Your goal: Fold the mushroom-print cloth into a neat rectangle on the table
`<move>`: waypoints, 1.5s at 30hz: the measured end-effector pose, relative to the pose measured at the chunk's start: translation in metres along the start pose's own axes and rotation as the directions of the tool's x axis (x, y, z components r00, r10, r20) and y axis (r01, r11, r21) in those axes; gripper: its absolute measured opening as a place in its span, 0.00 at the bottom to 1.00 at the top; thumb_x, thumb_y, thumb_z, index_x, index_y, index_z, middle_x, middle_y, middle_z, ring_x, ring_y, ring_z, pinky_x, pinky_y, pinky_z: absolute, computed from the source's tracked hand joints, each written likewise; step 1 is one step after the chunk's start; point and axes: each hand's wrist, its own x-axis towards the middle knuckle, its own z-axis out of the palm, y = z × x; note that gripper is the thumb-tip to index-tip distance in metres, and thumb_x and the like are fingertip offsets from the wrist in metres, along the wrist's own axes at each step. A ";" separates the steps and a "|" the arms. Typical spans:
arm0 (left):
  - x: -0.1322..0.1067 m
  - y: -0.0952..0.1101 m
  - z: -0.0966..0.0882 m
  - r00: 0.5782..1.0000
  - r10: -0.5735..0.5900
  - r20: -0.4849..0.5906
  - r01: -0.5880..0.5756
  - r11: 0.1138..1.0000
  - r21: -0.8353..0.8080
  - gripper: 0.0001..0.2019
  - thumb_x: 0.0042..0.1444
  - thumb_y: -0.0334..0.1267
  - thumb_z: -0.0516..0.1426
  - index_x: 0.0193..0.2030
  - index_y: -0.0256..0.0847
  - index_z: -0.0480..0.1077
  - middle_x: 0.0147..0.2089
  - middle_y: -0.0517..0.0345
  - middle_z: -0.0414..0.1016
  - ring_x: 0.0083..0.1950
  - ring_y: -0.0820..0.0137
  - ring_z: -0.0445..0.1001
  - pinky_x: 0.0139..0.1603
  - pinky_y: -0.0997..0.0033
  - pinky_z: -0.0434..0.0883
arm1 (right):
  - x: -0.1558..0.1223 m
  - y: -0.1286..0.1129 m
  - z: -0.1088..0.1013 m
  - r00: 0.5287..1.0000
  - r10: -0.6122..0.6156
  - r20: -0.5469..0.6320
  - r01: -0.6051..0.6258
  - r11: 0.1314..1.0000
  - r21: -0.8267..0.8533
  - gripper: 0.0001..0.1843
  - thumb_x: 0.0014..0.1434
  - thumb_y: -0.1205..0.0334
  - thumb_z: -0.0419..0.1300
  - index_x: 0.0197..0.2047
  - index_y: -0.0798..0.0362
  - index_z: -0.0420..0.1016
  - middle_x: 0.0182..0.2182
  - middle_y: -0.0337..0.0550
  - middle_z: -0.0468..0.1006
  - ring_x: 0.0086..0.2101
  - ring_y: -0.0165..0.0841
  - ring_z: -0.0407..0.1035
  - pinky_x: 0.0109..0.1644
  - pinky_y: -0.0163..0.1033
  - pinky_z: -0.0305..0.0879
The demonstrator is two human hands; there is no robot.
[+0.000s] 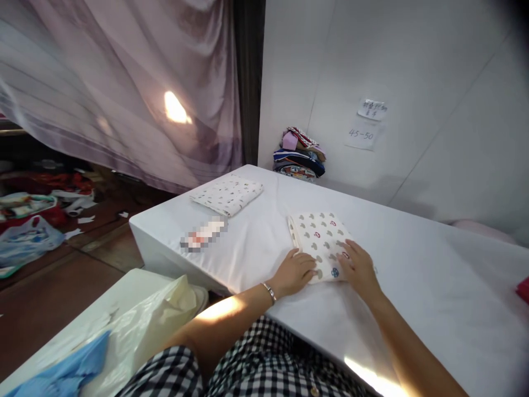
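A folded cream cloth [324, 234] printed with grey, red and blue mushrooms lies on the white-covered table [264, 242] in front of me. My left hand [295, 271] rests on its near left corner, fingers extended, with a bracelet on the wrist. At the cloth's right edge, my right hand [359, 269] lies with fingers spread over the fabric. Neither hand grips it. Farther back on the left is a second folded white cloth [229, 194] with a small dark print.
A pixelated object [204, 233] lies on the table's left. Folded fabrics [300, 157] are stacked by the wall with paper notes [360, 135]. At lower left, a low white surface [119, 292] bears a plastic bag [152, 314] and blue cloth [70, 366]. A curtain [185, 55] hangs behind.
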 end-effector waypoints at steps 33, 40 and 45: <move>0.112 -0.115 0.001 0.517 -0.846 -0.131 0.787 0.530 -0.315 0.17 0.54 0.39 0.55 0.50 0.38 0.62 0.44 0.48 0.74 0.45 0.61 0.73 0.43 0.65 0.67 | -0.030 -0.064 0.046 0.842 -0.467 0.271 0.511 0.852 -0.118 0.27 0.60 0.65 0.50 0.63 0.55 0.58 0.63 0.48 0.57 0.62 0.42 0.49 0.63 0.54 0.44; 0.115 -0.086 0.000 0.887 -0.350 -0.302 0.409 0.898 0.163 0.24 0.58 0.43 0.52 0.60 0.41 0.56 0.65 0.47 0.55 0.68 0.61 0.48 0.66 0.56 0.48 | -0.030 -0.064 0.044 0.838 -0.459 0.295 0.500 0.862 -0.077 0.28 0.59 0.65 0.50 0.63 0.56 0.56 0.63 0.49 0.56 0.62 0.42 0.48 0.63 0.55 0.44; 0.121 -0.089 0.013 0.927 -0.366 0.085 0.330 0.901 0.281 0.24 0.60 0.53 0.44 0.61 0.49 0.57 0.68 0.57 0.52 0.69 0.60 0.45 0.66 0.46 0.42 | -0.028 -0.066 0.043 0.849 -0.428 0.310 0.457 0.889 -0.024 0.31 0.57 0.67 0.51 0.64 0.54 0.55 0.63 0.48 0.56 0.63 0.41 0.47 0.64 0.55 0.44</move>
